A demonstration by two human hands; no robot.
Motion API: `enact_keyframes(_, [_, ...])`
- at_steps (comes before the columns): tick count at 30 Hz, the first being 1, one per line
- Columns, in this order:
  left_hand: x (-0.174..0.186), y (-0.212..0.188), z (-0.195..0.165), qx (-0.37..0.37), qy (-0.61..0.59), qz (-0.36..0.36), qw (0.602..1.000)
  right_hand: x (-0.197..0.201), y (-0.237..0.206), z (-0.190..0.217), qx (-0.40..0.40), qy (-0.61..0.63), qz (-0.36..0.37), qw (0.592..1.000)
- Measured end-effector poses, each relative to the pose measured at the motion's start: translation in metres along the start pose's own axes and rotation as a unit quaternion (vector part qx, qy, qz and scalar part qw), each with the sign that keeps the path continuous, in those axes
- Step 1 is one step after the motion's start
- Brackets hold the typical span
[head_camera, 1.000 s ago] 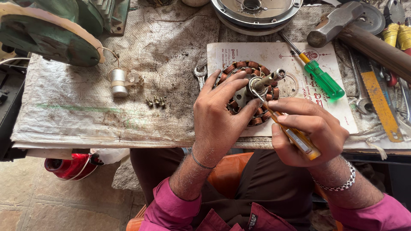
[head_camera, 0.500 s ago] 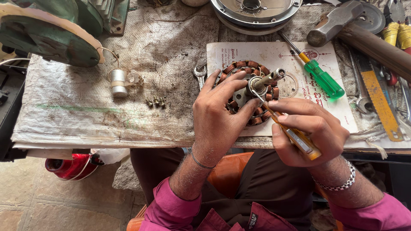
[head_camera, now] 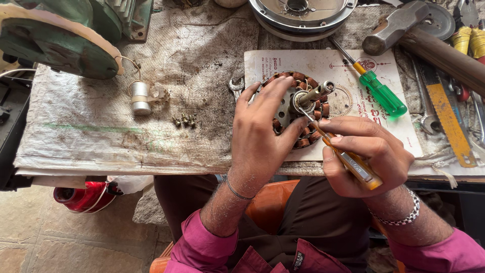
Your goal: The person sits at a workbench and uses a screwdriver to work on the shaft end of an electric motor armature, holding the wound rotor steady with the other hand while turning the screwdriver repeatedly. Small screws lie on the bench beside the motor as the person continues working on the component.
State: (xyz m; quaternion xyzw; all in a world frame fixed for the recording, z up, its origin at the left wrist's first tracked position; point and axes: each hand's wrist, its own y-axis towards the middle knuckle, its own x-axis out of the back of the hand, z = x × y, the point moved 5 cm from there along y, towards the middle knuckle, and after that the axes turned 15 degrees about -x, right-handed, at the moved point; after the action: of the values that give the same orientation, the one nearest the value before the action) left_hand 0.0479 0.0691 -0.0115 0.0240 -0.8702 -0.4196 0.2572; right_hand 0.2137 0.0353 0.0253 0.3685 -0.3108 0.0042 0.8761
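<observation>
Broadly, a cloth-covered workbench (head_camera: 101, 136) carries everything, with a green motor housing (head_camera: 55, 38) at its far left corner and a round metal cover (head_camera: 303, 12) at the far edge. A hammer (head_camera: 419, 35) lies toward the far right corner. Near the middle of the front edge, on a printed paper sheet (head_camera: 283, 60), sits the copper-wound stator (head_camera: 298, 108) with its steel shaft (head_camera: 316, 93) tilted up. The left hand (head_camera: 262, 136) presses down on the stator, fingers spread across the windings. The right hand (head_camera: 366, 154) grips a yellow-handled screwdriver (head_camera: 348, 159), tip at the shaft's base. Doing this well likely means holding the stator firmly and keeping the tip off the windings. A green screwdriver (head_camera: 379, 91) lies beside, small screws (head_camera: 184, 120) leftward.
</observation>
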Motion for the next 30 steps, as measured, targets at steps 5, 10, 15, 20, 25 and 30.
enact_keyframes(5, [-0.002, -0.001, 0.0, -0.017, 0.012, 0.013, 1.0, -0.003, 0.0, 0.0, -0.001, -0.014, 0.0, 1.0])
enact_keyframes(10, [-0.002, -0.002, 0.0, 0.001, -0.009, 0.004, 1.0, 0.004, -0.005, -0.002, 0.008, -0.016, -0.019, 1.0])
enact_keyframes(15, [-0.003, -0.001, -0.001, 0.003, -0.013, 0.001, 1.0, 0.012, -0.012, -0.009, -0.009, -0.002, -0.04, 0.999])
enact_keyframes(20, [-0.006, 0.0, -0.001, 0.004, -0.001, 0.004, 1.0, 0.01, -0.012, -0.014, -0.02, -0.015, -0.05, 0.998])
enact_keyframes(25, [-0.013, 0.0, -0.002, -0.004, 0.033, 0.031, 0.999, 0.011, -0.006, -0.013, -0.006, -0.021, -0.039, 0.999])
enact_keyframes(30, [-0.016, -0.001, -0.001, 0.009, 0.047, 0.039, 0.998, 0.012, -0.003, -0.012, -0.011, -0.023, -0.029, 0.999])
